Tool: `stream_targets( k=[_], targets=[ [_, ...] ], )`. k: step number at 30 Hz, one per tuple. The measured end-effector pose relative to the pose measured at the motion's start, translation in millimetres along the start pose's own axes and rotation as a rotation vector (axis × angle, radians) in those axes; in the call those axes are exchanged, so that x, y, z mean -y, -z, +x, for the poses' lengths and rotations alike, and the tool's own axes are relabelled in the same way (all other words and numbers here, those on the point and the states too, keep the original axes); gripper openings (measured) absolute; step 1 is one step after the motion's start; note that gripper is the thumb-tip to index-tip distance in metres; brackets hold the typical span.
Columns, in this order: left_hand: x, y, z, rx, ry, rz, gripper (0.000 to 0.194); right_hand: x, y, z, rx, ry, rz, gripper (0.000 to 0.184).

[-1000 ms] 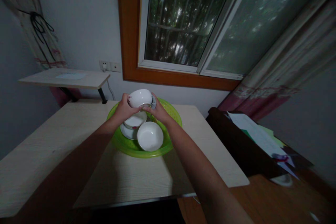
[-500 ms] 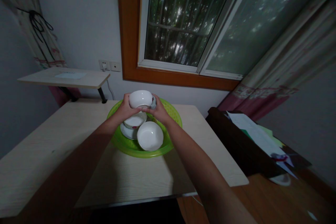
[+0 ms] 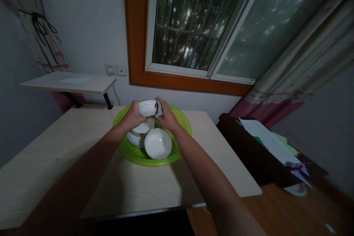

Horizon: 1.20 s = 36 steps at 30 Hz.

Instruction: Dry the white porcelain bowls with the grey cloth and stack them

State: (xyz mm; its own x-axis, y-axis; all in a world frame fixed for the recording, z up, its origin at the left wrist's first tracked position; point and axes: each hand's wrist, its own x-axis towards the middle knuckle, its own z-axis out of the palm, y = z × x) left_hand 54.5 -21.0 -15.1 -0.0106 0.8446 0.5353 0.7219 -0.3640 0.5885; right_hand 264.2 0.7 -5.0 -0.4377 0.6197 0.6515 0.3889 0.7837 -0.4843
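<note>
Head view: bowl held in two hands above the basin

The held bowl is white, with a red mark toward its right end. It is positioned over the far part of the green basin, raised clear of the other crockery. Its outer wall faces the camera; its exact tilt cannot be told.

Left hand: grips the left end of the held bowl, the thumb low on the near side. The far fingers are hidden by the bowl.

Right hand: pinches a grey cloth against the right end of the held bowl, next to the red mark. The fingertips are partly hidden.

Basin contents: the near bowl, white, sits mouth up at the front. To its left and slightly behind is the marked bowl, with a red spot on its near side. Under the marked bowl, a white dish shows at the left.

Support: the basin stands on the pale wood tabletop, near the wall. A shelf on dark legs stands at the rear left, carrying a paper.
</note>
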Motion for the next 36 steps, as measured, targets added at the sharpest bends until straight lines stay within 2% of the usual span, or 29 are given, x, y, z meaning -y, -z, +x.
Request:
stream_targets(
  k=[3, 5, 12, 17, 21, 25, 30, 32, 34, 36],
  targets=[
    [-4, 1.7, 1, -0.013, 0.062, -0.017, 0.065, 2, -3, -2, -0.014, -0.115, 0.061, 0.102],
    [-7, 3.1, 1, -0.013, 0.109, -0.025, 0.067, 3, -5, -2, -0.021, -0.168, 0.087, 0.102],
    [-13, 10.1, 1, -0.001, 0.204, -0.041, 0.069, 3, -5, -2, -0.065, -0.065, -0.021, 0.064],
    [-17, 13.2, 1, 0.015, 0.204, -0.038, 0.067, -7, -6, 0, -0.102, -0.108, -0.038, 0.050],
    [-16, 11.6, 1, 0.019, 0.187, -0.023, 0.066, -13, -7, 1, -0.118, -0.085, -0.040, 0.044],
    [-12, 8.9, 1, 0.033, 0.172, -0.010, 0.065, -1, -4, 1, -0.103, 0.015, -0.110, 0.048],
    [-5, 3.4, 0, 0.062, 0.131, -0.027, 0.062, 27, 1, -1, 0.067, 0.155, -0.260, 0.072],
    [-3, 1.3, 0, 0.070, 0.097, -0.038, 0.060, 34, 1, -2, 0.107, 0.187, -0.283, 0.076],
    [-2, 0.2, 0, 0.066, 0.073, -0.034, 0.058, 35, -1, -1, 0.101, 0.194, -0.284, 0.075],
    [-1, 0.3, 0, 0.049, 0.073, -0.022, 0.058, 29, -4, 0, 0.041, 0.166, -0.262, 0.068]
  ],
)
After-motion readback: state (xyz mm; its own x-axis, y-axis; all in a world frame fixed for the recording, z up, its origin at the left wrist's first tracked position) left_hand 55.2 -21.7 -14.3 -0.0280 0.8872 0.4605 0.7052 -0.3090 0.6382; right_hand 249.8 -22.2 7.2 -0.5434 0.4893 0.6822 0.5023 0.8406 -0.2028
